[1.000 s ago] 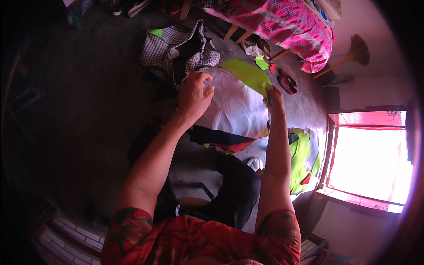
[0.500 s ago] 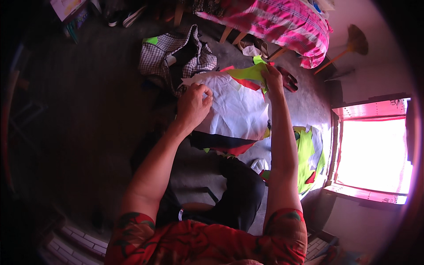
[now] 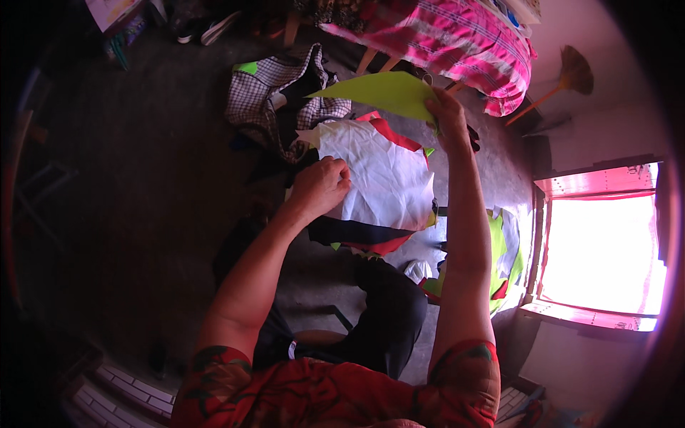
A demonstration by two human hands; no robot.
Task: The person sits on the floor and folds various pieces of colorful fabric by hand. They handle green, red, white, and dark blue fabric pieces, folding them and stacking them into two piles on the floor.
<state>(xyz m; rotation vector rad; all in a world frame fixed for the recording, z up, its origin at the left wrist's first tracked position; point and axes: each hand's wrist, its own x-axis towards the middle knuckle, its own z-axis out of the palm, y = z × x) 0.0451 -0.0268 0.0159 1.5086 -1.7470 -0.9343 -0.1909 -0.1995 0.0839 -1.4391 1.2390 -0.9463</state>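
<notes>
Right hand lifts a lime-green fabric piece off the stack while the left pins the white sheet.

The right hand [image 3: 446, 114] is closed on one corner of the lime-green fabric piece [image 3: 382, 93], which half a second ago lay low against the pile and now hangs raised and spread, clear of the white fabric sheet [image 3: 378, 178]; I judge it has been peeled free. Its long axis runs roughly left to right, the pointed tip toward the checked cloth [image 3: 264, 93]. The left hand [image 3: 321, 187] presses, fingers curled, on the white sheet's left edge, on the floor [image 3: 143, 185] before the knees.
</notes>
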